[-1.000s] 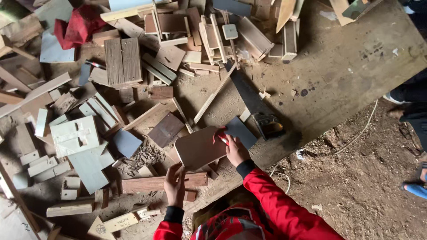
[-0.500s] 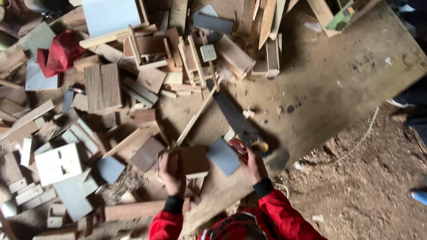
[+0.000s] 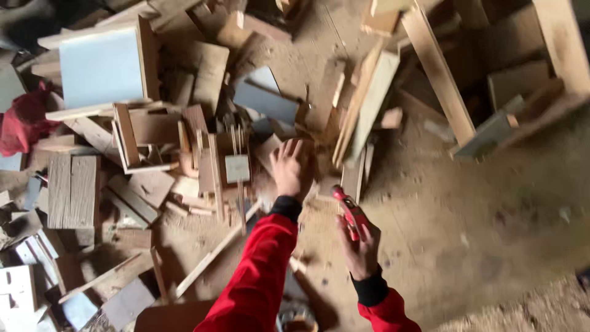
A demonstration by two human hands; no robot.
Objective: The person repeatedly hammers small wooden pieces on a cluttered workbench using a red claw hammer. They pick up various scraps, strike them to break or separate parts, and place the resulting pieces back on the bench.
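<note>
Head view: your left hand [image 3: 287,167] is now stretched far forward into the heap of wood scraps [image 3: 184,154], fingers spread and laid flat on a small brownish wood piece [image 3: 307,161] at the near edge of the pile; half a second ago this same hand was close to your body, holding a flat board, and that board is no longer in your hands; so I judge you have let it go and are now choosing another piece.

Your right hand [image 3: 359,246] is closed around a red tool [image 3: 349,212], which points forward and up; a moment ago this hand was down on the blue-grey panel near the saw, so it has lifted away from there; what kind of tool it is, I cannot tell, the picture is blurred.

The camera itself has moved forward; the light blue panel [image 3: 101,71] and the red cloth [image 3: 21,123] are now at the left; the long planks [image 3: 439,77] lean at the upper right; the dusty floor [image 3: 479,233] is at the right.
</note>
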